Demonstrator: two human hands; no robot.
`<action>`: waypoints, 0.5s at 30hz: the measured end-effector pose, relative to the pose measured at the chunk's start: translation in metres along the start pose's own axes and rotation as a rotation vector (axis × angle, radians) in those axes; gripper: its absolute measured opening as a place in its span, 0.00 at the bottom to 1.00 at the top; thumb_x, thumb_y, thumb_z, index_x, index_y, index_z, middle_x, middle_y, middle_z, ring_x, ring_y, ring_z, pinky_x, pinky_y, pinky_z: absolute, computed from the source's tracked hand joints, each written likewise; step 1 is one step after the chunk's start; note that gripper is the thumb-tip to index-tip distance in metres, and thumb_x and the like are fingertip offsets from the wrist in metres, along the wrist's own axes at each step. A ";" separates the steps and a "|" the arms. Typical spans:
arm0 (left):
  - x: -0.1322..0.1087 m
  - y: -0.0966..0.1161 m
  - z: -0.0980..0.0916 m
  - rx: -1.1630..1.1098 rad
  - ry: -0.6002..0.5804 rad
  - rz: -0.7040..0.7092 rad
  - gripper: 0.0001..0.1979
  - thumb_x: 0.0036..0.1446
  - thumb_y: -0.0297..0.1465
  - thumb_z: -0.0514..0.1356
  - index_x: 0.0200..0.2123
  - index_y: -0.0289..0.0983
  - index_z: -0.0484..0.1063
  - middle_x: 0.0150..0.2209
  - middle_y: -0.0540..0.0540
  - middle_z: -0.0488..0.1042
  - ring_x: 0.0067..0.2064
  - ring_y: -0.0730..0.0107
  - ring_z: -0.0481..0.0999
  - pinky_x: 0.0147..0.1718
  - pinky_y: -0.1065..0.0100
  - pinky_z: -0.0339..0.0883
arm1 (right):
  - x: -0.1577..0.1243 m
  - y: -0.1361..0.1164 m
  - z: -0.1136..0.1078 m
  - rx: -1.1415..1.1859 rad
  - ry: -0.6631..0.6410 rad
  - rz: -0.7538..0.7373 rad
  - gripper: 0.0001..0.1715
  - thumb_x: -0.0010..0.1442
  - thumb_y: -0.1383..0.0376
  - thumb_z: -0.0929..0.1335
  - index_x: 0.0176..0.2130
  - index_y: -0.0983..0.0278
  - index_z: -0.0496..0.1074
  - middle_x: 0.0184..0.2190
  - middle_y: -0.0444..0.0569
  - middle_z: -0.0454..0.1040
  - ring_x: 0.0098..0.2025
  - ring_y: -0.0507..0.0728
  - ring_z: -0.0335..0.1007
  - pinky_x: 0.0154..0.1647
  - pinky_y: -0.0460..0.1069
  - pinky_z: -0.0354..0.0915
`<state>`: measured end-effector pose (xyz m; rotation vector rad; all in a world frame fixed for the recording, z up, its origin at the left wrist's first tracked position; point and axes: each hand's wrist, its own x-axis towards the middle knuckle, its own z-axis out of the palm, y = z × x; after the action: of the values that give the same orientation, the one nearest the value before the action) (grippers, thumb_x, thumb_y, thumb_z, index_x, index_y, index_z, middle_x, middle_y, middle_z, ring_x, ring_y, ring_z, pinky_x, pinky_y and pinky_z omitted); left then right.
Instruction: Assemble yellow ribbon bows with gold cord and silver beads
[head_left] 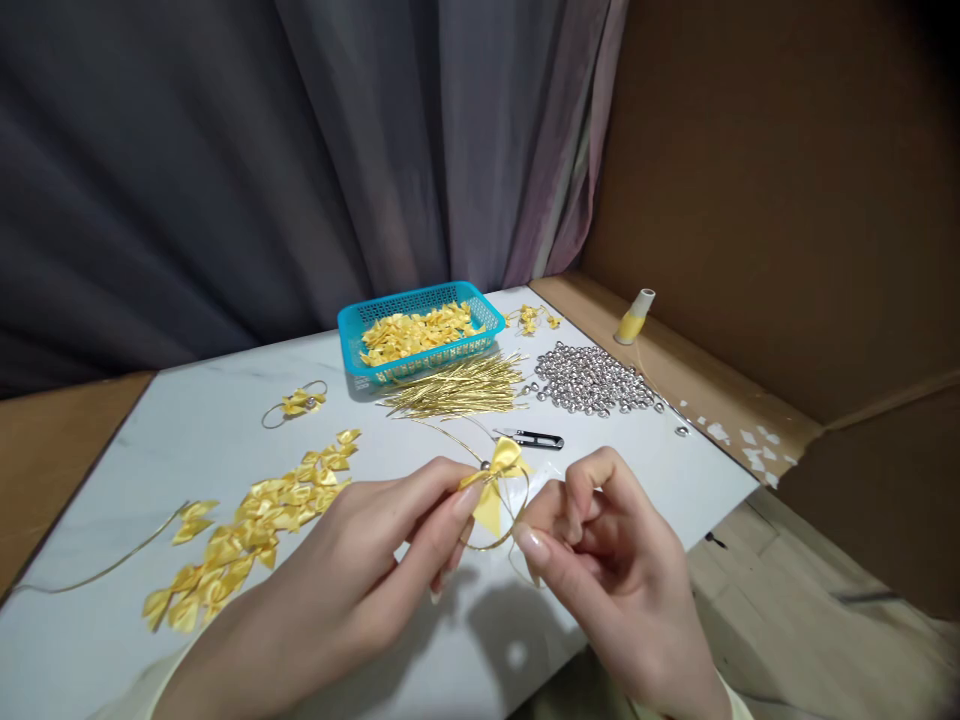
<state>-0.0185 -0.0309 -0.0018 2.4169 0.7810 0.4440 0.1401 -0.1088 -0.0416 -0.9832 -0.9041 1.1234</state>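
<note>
Between thumb and fingers my left hand (405, 540) pinches a yellow satin bow (489, 505) with a small silver bead (485, 466) at its knot. A gold cord (491, 546) loops down from the bow toward my right hand (611, 560). The right thumb and index finger are closed on the cord's edge, and a thin thread hangs below them. Both hands are raised over the near part of the table. Just beyond them lie black-handled thread snips (534, 439).
A turquoise basket (346, 345) of yellow bows stands at the back. Before it lie gold cords (457, 385), with silver beads (592, 380) to the right. Loose bows (251, 525) spread at left, near a finished-looking bow loop (300, 402). A yellow thread spool (634, 318) stands on the right ledge.
</note>
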 end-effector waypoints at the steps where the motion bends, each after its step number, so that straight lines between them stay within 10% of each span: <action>1: 0.000 0.000 0.000 -0.004 0.001 0.001 0.13 0.67 0.30 0.45 0.29 0.39 0.62 0.20 0.57 0.64 0.21 0.82 0.67 0.23 0.76 0.59 | 0.000 0.000 0.000 0.001 0.002 0.004 0.13 0.59 0.67 0.67 0.31 0.60 0.56 0.25 0.38 0.64 0.23 0.46 0.48 0.21 0.43 0.45; 15: 0.003 -0.007 0.005 0.126 0.080 -0.023 0.12 0.66 0.30 0.45 0.30 0.39 0.60 0.21 0.56 0.62 0.22 0.77 0.63 0.23 0.72 0.57 | -0.023 -0.009 -0.002 0.097 0.051 -0.203 0.14 0.59 0.66 0.70 0.31 0.58 0.59 0.21 0.40 0.68 0.21 0.50 0.60 0.21 0.45 0.49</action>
<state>-0.0172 -0.0266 -0.0095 2.5167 0.8958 0.4990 0.1400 -0.1327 -0.0358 -0.8181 -0.8796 0.9574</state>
